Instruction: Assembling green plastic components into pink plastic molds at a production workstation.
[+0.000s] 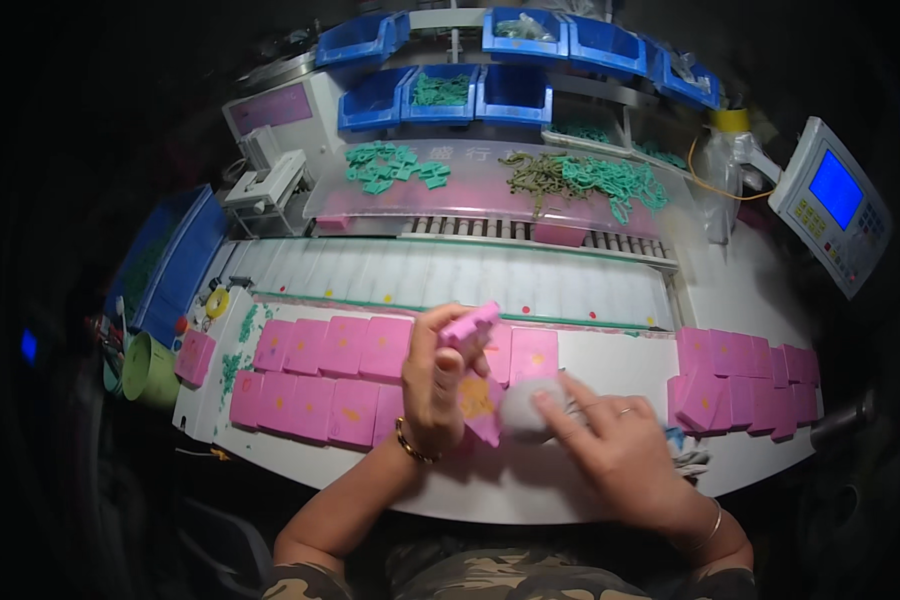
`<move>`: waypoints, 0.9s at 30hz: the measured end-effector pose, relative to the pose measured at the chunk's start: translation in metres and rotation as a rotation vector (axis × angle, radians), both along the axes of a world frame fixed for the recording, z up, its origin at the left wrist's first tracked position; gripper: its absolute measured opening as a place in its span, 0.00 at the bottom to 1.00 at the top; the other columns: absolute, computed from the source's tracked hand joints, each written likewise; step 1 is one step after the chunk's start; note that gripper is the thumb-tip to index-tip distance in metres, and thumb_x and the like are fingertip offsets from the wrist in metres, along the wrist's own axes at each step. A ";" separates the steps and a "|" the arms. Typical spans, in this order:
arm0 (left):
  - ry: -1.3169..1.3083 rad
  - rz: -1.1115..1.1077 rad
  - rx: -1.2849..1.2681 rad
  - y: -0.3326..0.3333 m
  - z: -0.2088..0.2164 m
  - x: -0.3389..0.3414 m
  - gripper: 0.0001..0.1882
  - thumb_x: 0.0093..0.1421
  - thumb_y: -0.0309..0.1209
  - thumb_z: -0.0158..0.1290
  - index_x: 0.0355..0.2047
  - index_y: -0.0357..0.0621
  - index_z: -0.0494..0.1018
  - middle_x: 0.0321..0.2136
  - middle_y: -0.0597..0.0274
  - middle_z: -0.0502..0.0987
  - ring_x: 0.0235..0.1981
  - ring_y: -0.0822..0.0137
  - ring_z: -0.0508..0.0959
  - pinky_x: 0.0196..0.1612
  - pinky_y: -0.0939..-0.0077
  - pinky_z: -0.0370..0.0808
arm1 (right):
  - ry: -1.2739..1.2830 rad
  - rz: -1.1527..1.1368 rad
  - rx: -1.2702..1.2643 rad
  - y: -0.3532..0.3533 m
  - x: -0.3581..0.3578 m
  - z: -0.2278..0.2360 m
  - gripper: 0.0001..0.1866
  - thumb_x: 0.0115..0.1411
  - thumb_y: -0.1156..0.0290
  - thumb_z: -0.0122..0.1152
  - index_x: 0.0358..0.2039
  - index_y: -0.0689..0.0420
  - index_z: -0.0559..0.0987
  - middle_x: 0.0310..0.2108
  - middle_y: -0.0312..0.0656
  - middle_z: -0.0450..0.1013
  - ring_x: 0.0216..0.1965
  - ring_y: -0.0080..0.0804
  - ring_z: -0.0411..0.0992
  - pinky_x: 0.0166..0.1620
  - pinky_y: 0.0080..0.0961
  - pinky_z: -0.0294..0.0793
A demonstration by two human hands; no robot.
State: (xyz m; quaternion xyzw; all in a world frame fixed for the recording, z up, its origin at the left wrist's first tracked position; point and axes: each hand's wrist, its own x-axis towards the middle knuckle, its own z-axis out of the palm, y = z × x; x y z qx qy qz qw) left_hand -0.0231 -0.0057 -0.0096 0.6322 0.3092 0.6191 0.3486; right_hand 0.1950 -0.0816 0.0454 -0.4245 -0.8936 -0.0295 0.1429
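My left hand (pixel 436 385) is closed around a pink slab (pixel 470 322), raised above the middle of the white worktop. Just below it, a tilted pink block (pixel 479 398) with yellow marks shows past my fingers; whether the two are joined, I cannot tell. Close to its right side, my right hand (pixel 610 440) grips a pale, rounded, pouch-like thing (pixel 532 408), blurred by motion. Two rows of pink blocks (pixel 310 400) with small coloured marks lie to the left of my hands. More pink blocks (pixel 745 385) are gathered at the right.
Green crumbs (pixel 232 370) litter the worktop's left side. Green pieces (pixel 385 165) and chain-like green strands (pixel 610 180) lie on a raised translucent shelf. Blue bins (pixel 440 95) stand behind it. A green cup (pixel 150 368) is at far left, a keypad screen (pixel 832 205) at far right.
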 end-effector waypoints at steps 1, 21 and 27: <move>-0.083 0.025 -0.047 -0.001 -0.001 -0.004 0.35 0.67 0.59 0.35 0.51 0.33 0.61 0.37 0.51 0.74 0.29 0.69 0.73 0.36 0.75 0.73 | 0.000 -0.044 -0.050 -0.001 0.006 0.002 0.36 0.48 0.75 0.59 0.61 0.54 0.67 0.55 0.54 0.68 0.38 0.40 0.73 0.44 0.34 0.68; -0.115 -0.194 -0.289 -0.036 0.002 0.020 0.20 0.66 0.43 0.51 0.49 0.40 0.69 0.41 0.64 0.72 0.43 0.76 0.70 0.48 0.79 0.69 | 1.118 -0.058 -0.534 0.036 -0.018 -0.022 0.21 0.50 0.70 0.72 0.45 0.59 0.79 0.36 0.39 0.76 0.35 0.26 0.70 0.38 0.23 0.67; -0.095 -0.536 -0.441 -0.028 0.009 -0.012 0.18 0.60 0.31 0.60 0.48 0.42 0.69 0.44 0.62 0.72 0.46 0.72 0.72 0.51 0.74 0.70 | 1.053 0.110 -0.495 0.038 -0.006 -0.021 0.16 0.46 0.75 0.73 0.37 0.60 0.81 0.32 0.38 0.77 0.34 0.25 0.71 0.40 0.23 0.68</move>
